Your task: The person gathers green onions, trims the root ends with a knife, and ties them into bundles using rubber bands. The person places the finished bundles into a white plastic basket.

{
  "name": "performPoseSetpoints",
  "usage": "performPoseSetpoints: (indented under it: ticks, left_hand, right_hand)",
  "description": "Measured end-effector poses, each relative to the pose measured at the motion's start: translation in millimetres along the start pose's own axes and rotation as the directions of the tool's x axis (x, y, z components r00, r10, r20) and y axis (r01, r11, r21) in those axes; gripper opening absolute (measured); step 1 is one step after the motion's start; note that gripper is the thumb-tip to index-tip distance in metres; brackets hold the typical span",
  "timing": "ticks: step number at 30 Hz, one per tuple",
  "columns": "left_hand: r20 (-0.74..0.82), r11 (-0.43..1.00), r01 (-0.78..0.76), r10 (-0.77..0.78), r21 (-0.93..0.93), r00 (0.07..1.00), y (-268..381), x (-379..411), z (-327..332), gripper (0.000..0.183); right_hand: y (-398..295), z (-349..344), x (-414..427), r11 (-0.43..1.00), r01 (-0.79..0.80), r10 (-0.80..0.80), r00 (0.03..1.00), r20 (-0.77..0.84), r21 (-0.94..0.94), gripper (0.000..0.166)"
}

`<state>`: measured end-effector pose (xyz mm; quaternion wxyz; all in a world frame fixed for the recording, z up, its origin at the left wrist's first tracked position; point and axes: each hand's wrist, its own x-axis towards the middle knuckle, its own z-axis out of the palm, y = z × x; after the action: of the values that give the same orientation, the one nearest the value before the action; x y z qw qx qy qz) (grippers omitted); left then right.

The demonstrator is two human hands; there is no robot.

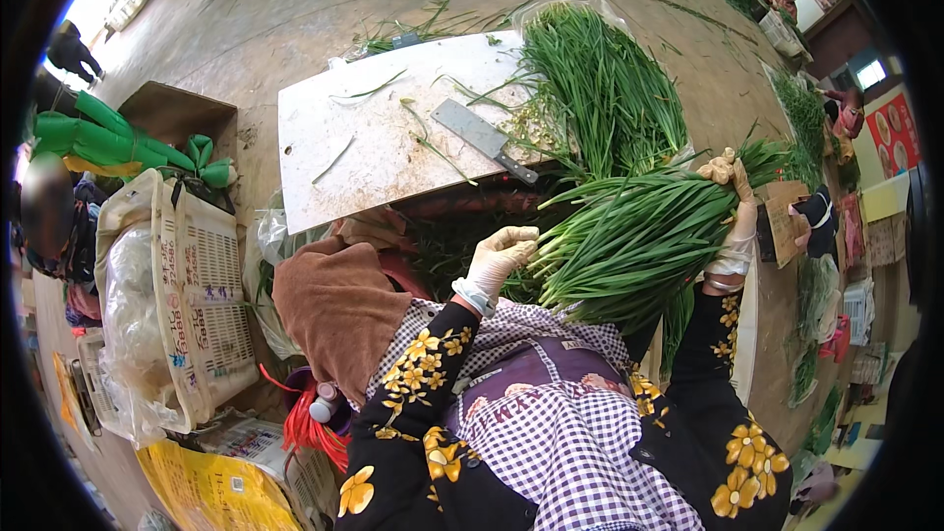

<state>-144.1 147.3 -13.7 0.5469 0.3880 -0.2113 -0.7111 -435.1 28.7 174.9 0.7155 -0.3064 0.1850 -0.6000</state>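
Observation:
In a pale glove, my right hand [726, 181] grips a thick bunch of long green leafy stalks, likely garlic chives [641, 228], near the leaf end. The pale root ends point left, over my lap. My left hand [503, 259], gloved too, is beside those root ends with fingers and thumb bent together. Whether a stalk is pinched there is too small to tell. Ahead of my hands lies a white board [369, 125] with scraps and a few loose leaves. A cleaver [472, 133] rests on it, its black handle toward me. A large heap of similar stalks [605, 81] covers the board's right end.
Brown cloth [335, 317] drapes over my left knee. Left of it stand a white plastic crate [214, 295] with clear bags and a purple container with red ties [313, 413]. A yellow sack [214, 487] is lower left. People are farther off at both sides.

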Motion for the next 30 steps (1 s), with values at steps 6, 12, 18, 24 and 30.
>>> performPoseSetpoints:
  ticks: [6, 12, 18, 24, 30]
  left_hand:
    - [0.0, 0.988, -0.087, 0.087, 0.131, 0.996, -13.2, 5.4, -8.2, 0.023]
    - [-0.023, 0.966, -0.175, 0.183, 0.19, 0.983, -18.5, 8.5, -7.8, 0.014]
    - [-0.056, 0.905, -0.226, 0.263, 0.361, 0.963, -34.6, 16.6, -30.0, 0.01]
    - [-0.017, 0.906, -0.201, 0.224, 0.371, 0.975, -22.0, 12.3, -38.6, 0.018]
    - [0.084, 0.91, -0.276, 0.263, 0.309, 0.961, -5.8, 4.9, -7.2, 0.017]
  right_hand:
    - [5.3, 5.6, 0.9, 0.998, -0.034, 0.034, 0.999, -0.002, 0.053, 0.022]
    - [10.5, 17.1, 0.9, 0.999, -0.039, 0.039, 0.999, 0.009, 0.028, 0.016]
    - [5.3, 9.9, 2.6, 0.993, -0.059, 0.063, 0.997, -0.039, 0.106, 0.017]
    - [6.4, 18.8, 1.4, 0.993, -0.05, 0.053, 0.998, -0.024, 0.106, 0.019]
    - [9.2, 10.8, 5.5, 0.999, -0.042, 0.042, 0.998, -0.044, 0.009, 0.018]
